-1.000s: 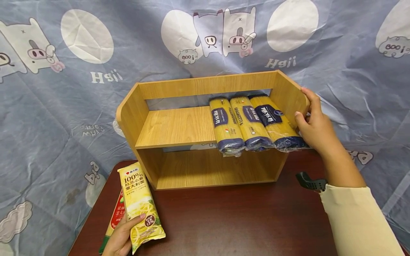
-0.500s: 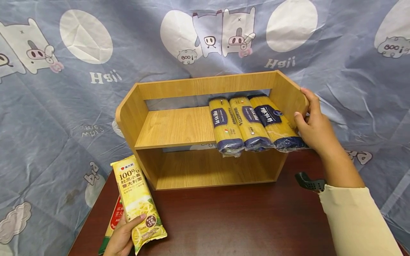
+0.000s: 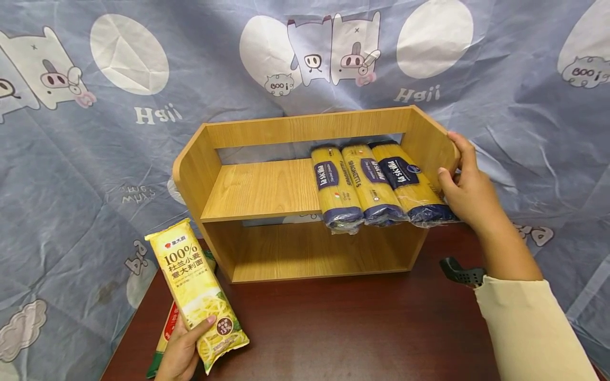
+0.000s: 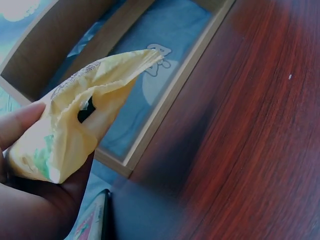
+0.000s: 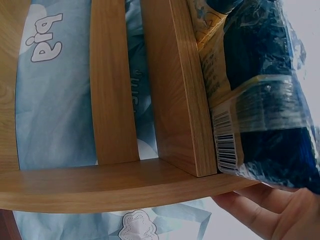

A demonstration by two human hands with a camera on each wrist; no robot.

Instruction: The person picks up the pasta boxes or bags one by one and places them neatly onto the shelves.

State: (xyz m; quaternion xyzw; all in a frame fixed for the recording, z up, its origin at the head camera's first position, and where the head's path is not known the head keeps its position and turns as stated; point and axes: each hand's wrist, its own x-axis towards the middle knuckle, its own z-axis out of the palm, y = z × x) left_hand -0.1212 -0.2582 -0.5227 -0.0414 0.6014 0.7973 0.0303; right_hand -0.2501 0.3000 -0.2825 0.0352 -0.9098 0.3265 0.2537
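Observation:
My left hand (image 3: 180,353) holds a yellow pasta packet (image 3: 193,283) near its lower end, thumb over the front. The packet leans left beside the wooden shelf (image 3: 259,188). In the left wrist view the packet's crimped end (image 4: 75,135) faces the camera. My right hand (image 3: 474,198) grips the shelf's right side panel (image 3: 429,140), thumb on the inner face and fingers outside. Three spaghetti packs (image 3: 335,182) with blue labels lie side by side on the upper shelf's right part, their ends overhanging the front edge. The right wrist view shows my right fingers (image 5: 255,207) partly hidden behind the panel and a pack.
A red and green pasta packet (image 3: 170,320) lies on the dark red table (image 3: 324,323), partly covered by the yellow packet and my left hand. The shelf's lower compartment (image 3: 305,251) has an open front. A patterned cloth (image 3: 200,69) hangs behind the shelf.
My left hand has tilted the yellow packet's top leftward and up, away from the shelf's left side. My right hand and the spaghetti packs have stayed in place.

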